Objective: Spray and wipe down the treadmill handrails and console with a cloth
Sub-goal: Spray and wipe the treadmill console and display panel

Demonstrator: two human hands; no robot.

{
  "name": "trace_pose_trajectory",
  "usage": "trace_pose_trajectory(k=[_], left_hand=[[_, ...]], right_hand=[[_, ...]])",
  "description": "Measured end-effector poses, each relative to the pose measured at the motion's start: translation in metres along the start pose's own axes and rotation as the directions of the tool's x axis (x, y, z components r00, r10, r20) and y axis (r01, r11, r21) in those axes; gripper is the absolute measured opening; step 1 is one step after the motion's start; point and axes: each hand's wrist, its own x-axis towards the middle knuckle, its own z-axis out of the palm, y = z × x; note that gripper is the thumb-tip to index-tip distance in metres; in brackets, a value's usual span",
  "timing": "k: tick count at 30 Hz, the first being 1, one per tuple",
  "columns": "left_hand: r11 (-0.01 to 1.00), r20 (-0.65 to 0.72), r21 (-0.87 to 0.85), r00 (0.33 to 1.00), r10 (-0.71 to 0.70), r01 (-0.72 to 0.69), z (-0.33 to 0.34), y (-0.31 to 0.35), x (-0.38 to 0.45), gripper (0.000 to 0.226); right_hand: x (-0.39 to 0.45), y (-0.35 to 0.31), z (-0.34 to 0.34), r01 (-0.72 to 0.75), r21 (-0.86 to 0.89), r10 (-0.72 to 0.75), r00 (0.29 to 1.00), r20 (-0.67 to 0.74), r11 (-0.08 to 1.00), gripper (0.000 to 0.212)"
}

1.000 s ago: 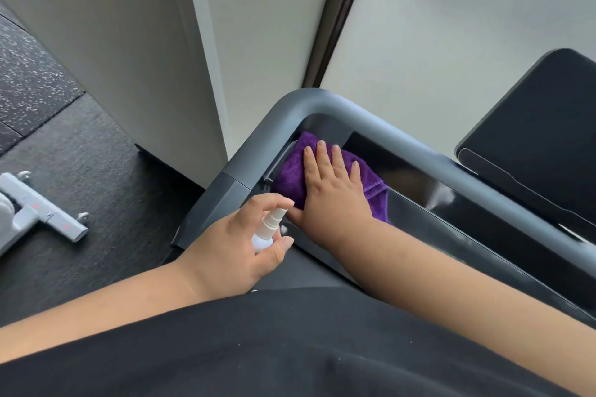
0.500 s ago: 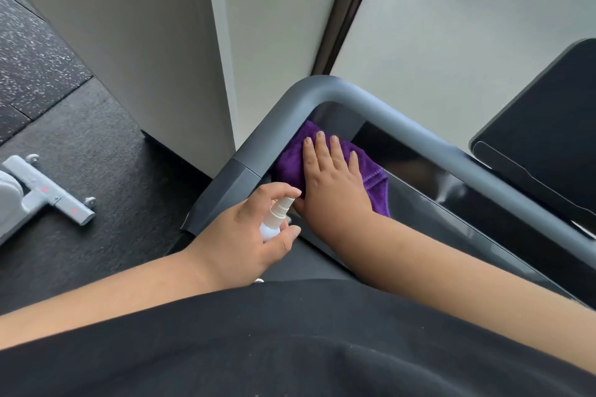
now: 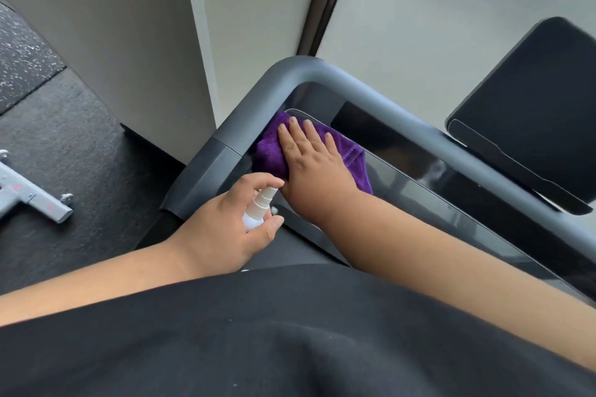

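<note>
Right hand (image 3: 314, 167), fingers spread flat, presses purple cloth (image 3: 274, 151) on console (image 3: 419, 190); left hand (image 3: 222, 222) grips white spray bottle (image 3: 258, 208), contents not visible.

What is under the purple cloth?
The purple cloth lies on the treadmill's glossy black console panel, pressed flat by the right hand. The panel directly beneath the cloth is covered, so it cannot be seen.
</note>
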Motion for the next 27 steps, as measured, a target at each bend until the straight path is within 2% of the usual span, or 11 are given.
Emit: trace_pose_trajectory(k=[6, 10, 13, 16, 18, 22, 27], left_hand=[[1.0, 0.048, 0.004, 0.999, -0.01, 0.01, 0.003, 0.006, -0.006, 0.043], [1.0, 0.073, -0.005, 0.997, -0.005, 0.005, 0.008, 0.01, -0.005, 0.045], [1.0, 0.069, -0.014, 0.997, -0.018, 0.019, 0.007, 0.012, -0.003, 0.051], [0.999, 0.038, -0.019, 0.998, -0.046, 0.047, 0.002, 0.012, -0.005, 0.057], [0.998, 0.005, -0.028, 0.998, -0.063, 0.063, -0.005, 0.014, -0.01, 0.062], [0.994, -0.068, -0.043, 0.992, -0.108, 0.105, -0.02, 0.013, -0.024, 0.064], [0.993, -0.149, 0.009, 0.982, -0.116, 0.118, -0.03, 0.014, -0.043, 0.067]], right_hand=[[-0.042, 0.041, 0.011, -0.21, 0.087, 0.215, 0.975, -0.061, 0.974, 0.081], [-0.086, 0.065, 0.022, -0.293, 0.101, 0.299, 0.953, -0.054, 0.951, 0.089], [-0.104, 0.073, 0.026, -0.324, 0.136, 0.333, 0.941, -0.049, 0.936, 0.083], [-0.112, 0.078, 0.02, -0.309, 0.291, 0.358, 0.925, -0.13, 0.905, 0.056], [-0.112, 0.079, 0.007, -0.309, 0.432, 0.428, 0.879, -0.209, 0.847, 0.036], [-0.1, 0.057, -0.026, -0.163, 0.576, 0.411, 0.849, -0.332, 0.801, 0.038], [-0.047, 0.014, -0.061, 0.047, 0.576, 0.235, 0.884, -0.405, 0.816, 0.04]])
